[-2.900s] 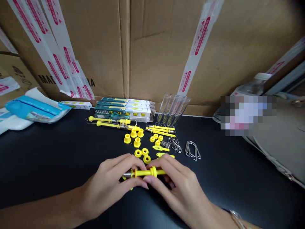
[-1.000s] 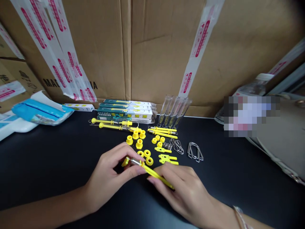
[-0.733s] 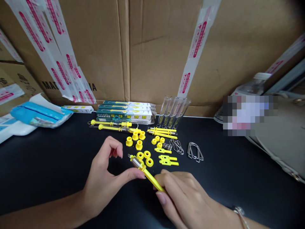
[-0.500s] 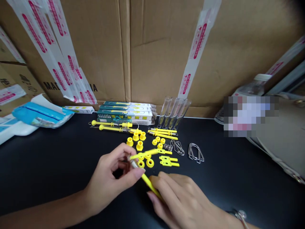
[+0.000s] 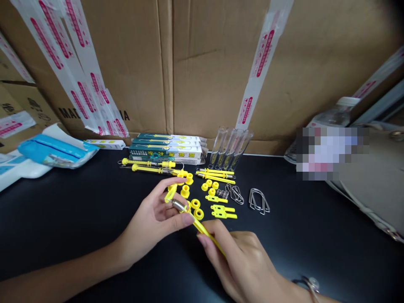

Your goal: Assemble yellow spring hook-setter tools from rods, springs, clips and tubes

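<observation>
My right hand [image 5: 243, 256] pinches a yellow plastic spring-scale rod [image 5: 203, 229] between thumb and index finger. The rod slants up to the left, with a metal spring [image 5: 178, 205] at its upper end. A yellow flat tab [image 5: 171, 193] joins on beyond the spring, in the curl of my left hand [image 5: 154, 214]. The left thumb presses against the rod near the spring, and the index finger stretches over the tab. Just behind the fingers lie yellow ring caps [image 5: 198, 214] and yellow flanged plugs [image 5: 185, 192], some partly hidden by the left hand.
Beyond are flat yellow tabs [image 5: 224, 211], wire hooks [image 5: 259, 201], small springs [image 5: 222, 194], spring rods [image 5: 217, 176], clear tubes [image 5: 229, 149], assembled spring scales [image 5: 148, 169] and stacked boxes [image 5: 167, 149]. A blue packet [image 5: 57, 149] lies left; a bottle [image 5: 334, 113] and bag [image 5: 372, 181] stand right.
The yellow tab has swung from pointing right to standing up inside my left hand. My left index finger has stretched out, and the right hand has shifted slightly right along the rod.
</observation>
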`<state>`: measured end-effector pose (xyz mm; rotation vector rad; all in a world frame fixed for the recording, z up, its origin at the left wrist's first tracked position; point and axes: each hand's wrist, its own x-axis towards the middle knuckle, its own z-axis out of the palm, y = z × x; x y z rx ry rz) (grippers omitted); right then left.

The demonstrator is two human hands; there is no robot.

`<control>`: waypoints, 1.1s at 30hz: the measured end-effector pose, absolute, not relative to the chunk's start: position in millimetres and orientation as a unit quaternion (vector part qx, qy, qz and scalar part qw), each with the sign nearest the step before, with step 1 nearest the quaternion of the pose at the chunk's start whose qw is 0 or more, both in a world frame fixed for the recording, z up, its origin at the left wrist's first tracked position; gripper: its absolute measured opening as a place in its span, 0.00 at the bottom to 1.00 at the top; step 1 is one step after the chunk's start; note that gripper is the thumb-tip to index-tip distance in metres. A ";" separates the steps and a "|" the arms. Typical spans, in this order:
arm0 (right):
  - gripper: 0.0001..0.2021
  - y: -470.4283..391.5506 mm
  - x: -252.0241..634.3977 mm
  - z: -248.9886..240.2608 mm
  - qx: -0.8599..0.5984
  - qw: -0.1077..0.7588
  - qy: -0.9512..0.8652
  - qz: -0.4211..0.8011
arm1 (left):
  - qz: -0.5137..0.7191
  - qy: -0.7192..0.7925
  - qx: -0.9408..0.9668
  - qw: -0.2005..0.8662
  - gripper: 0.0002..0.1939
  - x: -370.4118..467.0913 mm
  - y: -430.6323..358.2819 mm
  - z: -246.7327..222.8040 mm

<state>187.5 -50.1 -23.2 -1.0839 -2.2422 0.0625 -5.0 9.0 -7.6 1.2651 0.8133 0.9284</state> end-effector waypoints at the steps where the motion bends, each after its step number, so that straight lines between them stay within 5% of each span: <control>1: 0.12 -49.6 187.5 -23.2 -0.416 0.313 -0.853 0.029 | 0.414 0.357 0.546 0.634 0.32 -4.3 9.4 -6.4; 4: 0.12 -49.2 187.2 -20.5 -0.414 0.302 -0.857 0.051 | 0.425 0.347 0.537 0.640 0.32 -3.2 9.3 -2.6; 10: 0.19 -50.8 191.9 -10.6 -0.391 0.304 -0.864 0.095 | 0.460 0.318 0.478 0.678 0.16 -4.9 10.0 -5.7; 16: 0.18 -45.4 196.2 -19.3 -0.469 0.327 -0.817 0.076 | 0.386 0.271 0.508 0.721 0.13 -6.6 9.7 -11.9; 25: 0.17 -41.0 193.6 -19.0 -0.394 0.352 -0.841 0.117 | 0.288 0.322 0.693 0.577 0.16 -9.0 -4.7 -6.3; 33: 0.02 -40.0 191.5 -18.8 -0.361 0.430 -0.795 0.228 | 0.291 0.288 0.777 0.479 0.05 -10.0 -8.5 -7.9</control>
